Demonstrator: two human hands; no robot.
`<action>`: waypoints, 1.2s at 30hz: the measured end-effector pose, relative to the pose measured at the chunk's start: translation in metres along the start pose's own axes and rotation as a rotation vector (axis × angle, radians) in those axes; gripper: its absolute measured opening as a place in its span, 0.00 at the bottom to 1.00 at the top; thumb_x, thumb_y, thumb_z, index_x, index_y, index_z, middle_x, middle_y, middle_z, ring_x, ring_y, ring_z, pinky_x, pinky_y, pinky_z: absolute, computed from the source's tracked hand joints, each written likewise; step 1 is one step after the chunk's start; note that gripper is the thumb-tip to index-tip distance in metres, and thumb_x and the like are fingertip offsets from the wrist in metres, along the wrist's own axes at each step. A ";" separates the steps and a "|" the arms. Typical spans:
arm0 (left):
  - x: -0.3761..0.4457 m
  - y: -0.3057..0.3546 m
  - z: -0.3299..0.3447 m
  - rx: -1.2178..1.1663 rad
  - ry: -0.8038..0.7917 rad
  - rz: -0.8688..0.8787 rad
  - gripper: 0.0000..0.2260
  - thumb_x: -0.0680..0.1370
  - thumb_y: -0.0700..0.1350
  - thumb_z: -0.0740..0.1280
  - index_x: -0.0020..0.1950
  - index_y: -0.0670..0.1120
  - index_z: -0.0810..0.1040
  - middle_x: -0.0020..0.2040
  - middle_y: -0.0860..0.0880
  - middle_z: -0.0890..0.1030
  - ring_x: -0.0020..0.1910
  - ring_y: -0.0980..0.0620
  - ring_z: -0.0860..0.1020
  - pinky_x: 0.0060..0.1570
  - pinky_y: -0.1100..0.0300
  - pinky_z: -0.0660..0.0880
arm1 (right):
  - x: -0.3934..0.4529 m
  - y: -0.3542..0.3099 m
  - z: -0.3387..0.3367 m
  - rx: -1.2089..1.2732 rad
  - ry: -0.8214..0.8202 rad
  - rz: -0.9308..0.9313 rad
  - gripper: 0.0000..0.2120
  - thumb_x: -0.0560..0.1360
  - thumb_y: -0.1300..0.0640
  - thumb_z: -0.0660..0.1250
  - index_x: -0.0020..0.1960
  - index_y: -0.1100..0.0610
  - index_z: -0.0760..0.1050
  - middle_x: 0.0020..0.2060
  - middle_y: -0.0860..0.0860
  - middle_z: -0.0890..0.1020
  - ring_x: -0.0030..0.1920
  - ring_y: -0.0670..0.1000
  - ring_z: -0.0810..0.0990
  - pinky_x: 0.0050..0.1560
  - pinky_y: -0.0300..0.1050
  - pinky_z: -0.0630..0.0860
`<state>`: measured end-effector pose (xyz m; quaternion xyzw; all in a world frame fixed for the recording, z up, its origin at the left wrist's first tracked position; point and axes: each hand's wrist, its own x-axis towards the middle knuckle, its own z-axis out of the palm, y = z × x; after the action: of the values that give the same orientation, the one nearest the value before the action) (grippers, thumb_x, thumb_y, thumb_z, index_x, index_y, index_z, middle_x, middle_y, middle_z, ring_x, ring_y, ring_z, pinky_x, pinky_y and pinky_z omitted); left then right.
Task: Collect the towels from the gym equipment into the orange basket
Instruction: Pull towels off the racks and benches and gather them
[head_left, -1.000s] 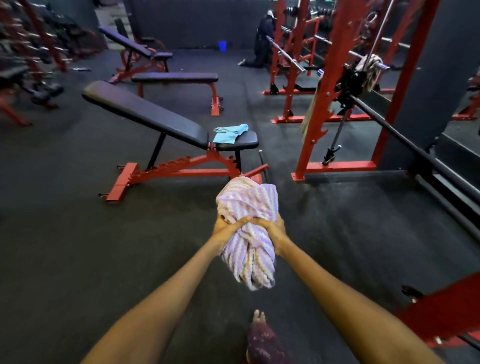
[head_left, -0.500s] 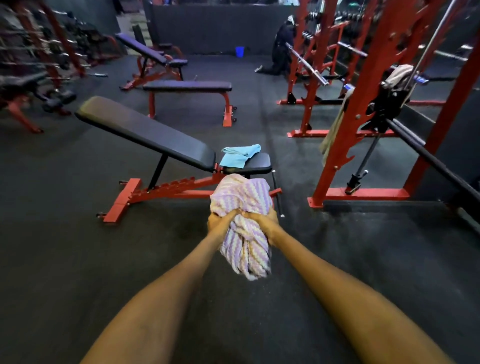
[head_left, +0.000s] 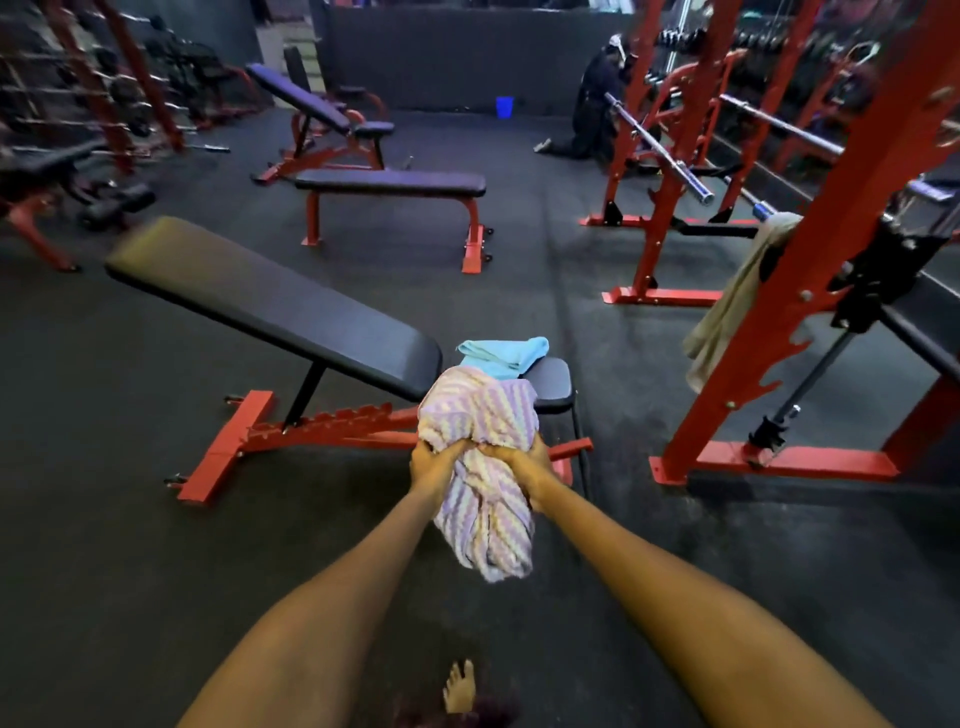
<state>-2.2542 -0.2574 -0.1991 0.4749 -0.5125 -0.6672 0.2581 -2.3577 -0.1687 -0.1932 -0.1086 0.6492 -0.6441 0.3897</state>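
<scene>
- Two hands, the left hand (head_left: 434, 462) and the right hand (head_left: 522, 462), each closed their grip around the bunched striped towel (head_left: 485, 499).
- It looked soft, light and floppy; holding its gathered middle suited it.
- Just beyond the grip, a blue towel (head_left: 501, 354) lay on the worktop (head_left: 553, 384).
- Farther right of the grip, a beige towel (head_left: 727, 312) hung on the rack (head_left: 810, 291).

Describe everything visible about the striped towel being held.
The striped towel is a soft, textured cloth with thin purple, white and pale yellow stripes, bunched into a loose bundle. The left hand and right hand grip its middle from either side, so a rounded bulge stands above them and a crumpled tail hangs below. It is held in the air before the adjustable bench, partly hiding the blue towel.
</scene>
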 end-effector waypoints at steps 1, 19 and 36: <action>0.017 0.005 0.003 0.007 -0.002 -0.005 0.27 0.71 0.45 0.73 0.68 0.43 0.70 0.64 0.43 0.76 0.61 0.42 0.76 0.64 0.46 0.72 | 0.016 -0.006 0.004 0.004 -0.009 0.014 0.34 0.65 0.61 0.78 0.67 0.54 0.67 0.60 0.53 0.78 0.59 0.54 0.77 0.63 0.53 0.74; 0.283 0.062 0.071 0.011 0.088 -0.115 0.25 0.72 0.40 0.72 0.68 0.40 0.70 0.64 0.43 0.76 0.63 0.42 0.75 0.62 0.52 0.72 | 0.301 -0.057 0.046 -0.051 -0.020 0.195 0.41 0.64 0.58 0.79 0.72 0.54 0.63 0.66 0.53 0.73 0.65 0.56 0.73 0.67 0.53 0.70; 0.481 0.071 0.127 0.194 0.127 -0.228 0.23 0.71 0.40 0.73 0.65 0.40 0.74 0.61 0.41 0.79 0.60 0.43 0.77 0.62 0.48 0.74 | 0.495 -0.074 0.055 -0.094 0.036 0.308 0.37 0.64 0.59 0.78 0.69 0.58 0.67 0.62 0.54 0.77 0.62 0.55 0.76 0.61 0.48 0.74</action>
<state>-2.5780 -0.6259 -0.3077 0.5938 -0.4999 -0.6084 0.1656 -2.6820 -0.5391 -0.2993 -0.0140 0.6944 -0.5475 0.4667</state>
